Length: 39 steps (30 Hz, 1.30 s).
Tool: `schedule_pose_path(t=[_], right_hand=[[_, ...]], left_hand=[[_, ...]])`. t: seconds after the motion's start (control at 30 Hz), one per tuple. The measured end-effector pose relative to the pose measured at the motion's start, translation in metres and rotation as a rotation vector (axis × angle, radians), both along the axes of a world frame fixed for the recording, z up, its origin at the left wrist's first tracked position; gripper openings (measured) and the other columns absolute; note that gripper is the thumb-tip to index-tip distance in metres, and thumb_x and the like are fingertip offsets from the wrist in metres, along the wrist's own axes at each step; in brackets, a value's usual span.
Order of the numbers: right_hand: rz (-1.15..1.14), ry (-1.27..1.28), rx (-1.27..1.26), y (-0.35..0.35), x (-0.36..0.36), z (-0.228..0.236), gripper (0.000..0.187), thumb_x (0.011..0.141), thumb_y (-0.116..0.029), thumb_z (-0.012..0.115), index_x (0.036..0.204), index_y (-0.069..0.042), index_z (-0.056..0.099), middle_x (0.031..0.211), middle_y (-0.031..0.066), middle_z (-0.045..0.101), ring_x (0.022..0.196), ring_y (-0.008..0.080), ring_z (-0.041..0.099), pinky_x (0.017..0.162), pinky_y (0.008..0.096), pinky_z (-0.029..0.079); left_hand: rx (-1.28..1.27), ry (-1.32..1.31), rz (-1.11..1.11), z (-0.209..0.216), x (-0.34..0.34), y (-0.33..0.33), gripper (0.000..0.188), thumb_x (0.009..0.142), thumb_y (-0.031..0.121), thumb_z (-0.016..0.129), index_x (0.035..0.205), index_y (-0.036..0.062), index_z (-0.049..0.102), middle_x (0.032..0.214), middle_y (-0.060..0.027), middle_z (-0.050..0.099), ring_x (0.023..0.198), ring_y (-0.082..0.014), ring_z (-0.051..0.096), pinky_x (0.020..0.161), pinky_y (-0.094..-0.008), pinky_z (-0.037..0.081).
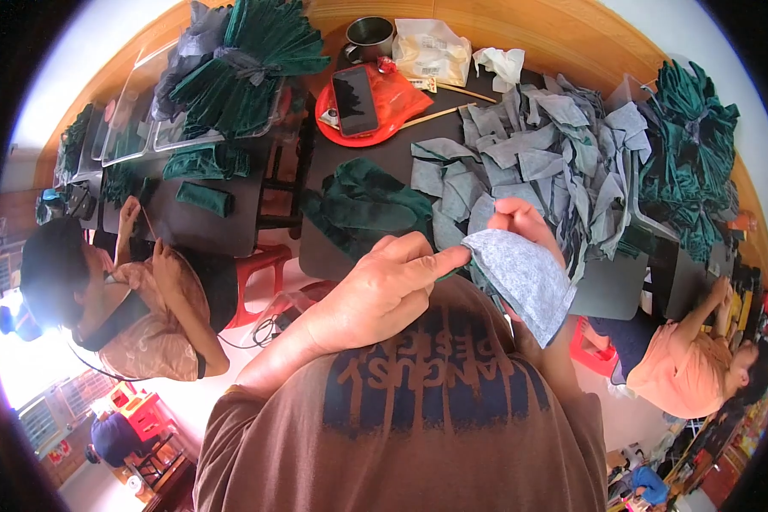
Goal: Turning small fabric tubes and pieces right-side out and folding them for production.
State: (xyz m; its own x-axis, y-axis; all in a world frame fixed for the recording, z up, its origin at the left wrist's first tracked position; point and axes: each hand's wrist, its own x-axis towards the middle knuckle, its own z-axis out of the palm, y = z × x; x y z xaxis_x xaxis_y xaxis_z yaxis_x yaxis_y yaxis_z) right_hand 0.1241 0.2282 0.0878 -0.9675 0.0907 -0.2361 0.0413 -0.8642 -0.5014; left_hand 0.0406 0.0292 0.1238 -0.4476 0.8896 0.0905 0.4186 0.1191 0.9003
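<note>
Dark table [322,159] carries a grey fabric pile [533,162]; nearer than this pile, right hand [527,224] holds a grey piece [525,277], left hand [384,290], narrow, touches its corner, perhaps pinching; loose grip could drop it.

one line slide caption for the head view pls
Left hand touching a grey fabric piece held in the right hand, near heaped grey pieces and velvety green cloth.

From where I'm standing, the left of two head-worn fisheye cameras is looking steeply down over the wearer's brown shirt [401,465], viewing the left hand [384,286] and right hand [525,224] closely. It is facing across the dark table [435,130] toward wood panelling [542,30], its curving edges catching seated people left [149,337] and right [670,367].
</note>
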Motion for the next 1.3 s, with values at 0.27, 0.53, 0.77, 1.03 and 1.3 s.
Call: schedule_pose_path(t=[0.27,0.53,0.77,1.03,1.3], right_hand=[[-0.093,0.098,0.474,-0.027,0.001,0.006,0.024,0.085,-0.013,0.059,0.106,-0.004,0.055,0.098,0.0101,0.059,0.091,0.0159,0.058,0.076,0.0266,0.049],[-0.183,0.148,0.456,-0.028,-0.002,0.014,0.018,0.085,-0.021,0.06,0.091,-0.005,0.053,0.091,0.0084,0.055,0.09,0.0225,0.052,0.084,0.0402,0.044],[-0.102,0.13,0.109,-0.053,-0.005,0.021,0.042,0.095,-0.043,0.036,0.105,-0.004,0.048,0.086,0.0127,0.06,0.094,0.0297,0.056,0.089,0.0446,0.042],[0.023,0.015,0.203,-0.059,-0.007,0.038,0.058,0.095,-0.051,0.027,0.111,0.002,0.042,0.098,0.0195,0.062,0.1,0.0282,0.057,0.094,0.04,0.04],[0.032,0.11,0.383,-0.06,-0.011,0.049,0.06,0.096,-0.05,0.021,0.115,0.003,0.04,0.108,0.0207,0.059,0.105,0.0267,0.054,0.095,0.0391,0.039]], left_hand=[[0.002,-0.285,-0.059,0.008,-0.007,-0.001,0.047,0.078,-0.006,0.046,0.124,0.0012,0.049,0.085,-0.0097,0.047,0.079,-0.0207,0.05,0.073,-0.029,0.041],[-0.069,-0.036,-0.196,0.007,-0.001,0.008,0.054,0.074,-0.005,0.049,0.126,0.0034,0.048,0.08,-0.01,0.051,0.076,-0.0258,0.054,0.074,-0.0301,0.042],[-0.089,0.041,-0.087,0.008,0.009,0.016,0.073,0.068,0.002,0.057,0.136,0.0081,0.032,0.081,-0.0154,0.059,0.065,-0.0337,0.059,0.06,-0.0416,0.049],[-0.038,0.203,0.032,0.011,0.01,0.018,0.074,0.065,0.013,0.064,0.133,0.0045,0.036,0.082,-0.0171,0.061,0.066,-0.0325,0.062,0.059,-0.0376,0.052],[0.022,0.455,0.132,0.021,0.007,0.022,0.064,0.066,0.014,0.066,0.125,0.0018,0.044,0.079,-0.0147,0.061,0.065,-0.0298,0.062,0.057,-0.0367,0.051]])
